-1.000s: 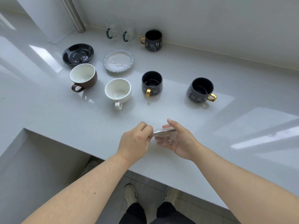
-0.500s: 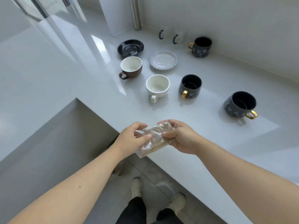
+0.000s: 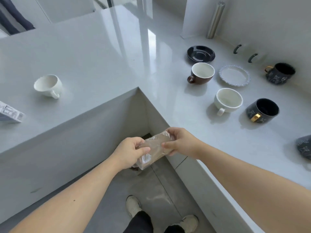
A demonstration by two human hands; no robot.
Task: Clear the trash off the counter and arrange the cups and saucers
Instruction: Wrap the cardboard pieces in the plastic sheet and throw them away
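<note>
A crumpled clear plastic wrapper (image 3: pixel 154 148) hangs off the counter, above the floor by the inner corner. My left hand (image 3: pixel 130 153) grips its lower end and my right hand (image 3: pixel 180 142) grips its upper end. On the grey counter (image 3: pixel 117 64) to the right stand a black saucer (image 3: pixel 201 53), a brown cup (image 3: pixel 202 75), a white lace-rimmed saucer (image 3: pixel 234 77), a white cup (image 3: pixel 228 100) and two dark cups with gold handles (image 3: pixel 262 111) (image 3: pixel 280 73). Another white cup (image 3: pixel 48 85) lies tipped on the left counter.
A small printed carton (image 3: pixel 10 112) lies at the left edge. A third dark cup (image 3: pixel 304 147) is cut off at the right edge. Two clear glass mugs (image 3: pixel 249 53) and a metal post (image 3: pixel 215 20) stand by the back wall. My shoes (image 3: pixel 133 206) are on the floor below.
Both hands lifted the wrapper off the counter and carried it left, past the edge. My view swung left, bringing the left counter, the tipped white cup and the carton into sight.
</note>
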